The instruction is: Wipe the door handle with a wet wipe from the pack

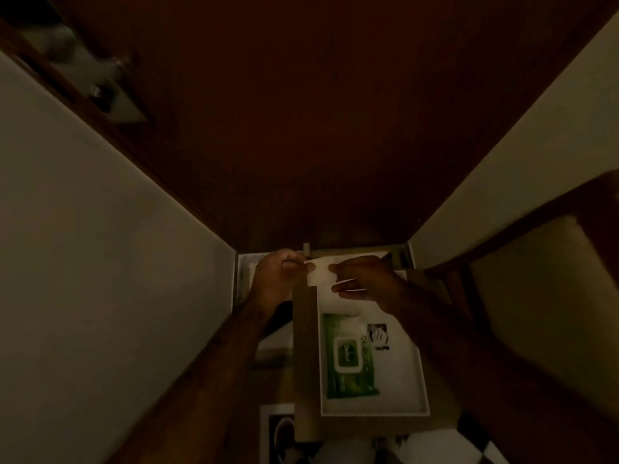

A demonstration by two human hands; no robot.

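The scene is dim. A green wet wipe pack point(348, 356) with a closed lid flap lies flat in a white tray point(402, 393) below me. Above the tray's far end, my left hand point(276, 274) and my right hand point(365, 283) hold a white wet wipe point(320, 274) stretched between them, each pinching one side. The dark wooden door point(318, 128) rises in front of me. Its metal door handle point(115, 70) shows blurred at the upper left, far from both hands.
The tray rests on a tan box or stand point(304, 363) over a black-and-white tiled floor point(469, 447). Pale walls point(83, 246) close in on both sides. A wooden chair with a cream seat point(549, 313) stands at the right.
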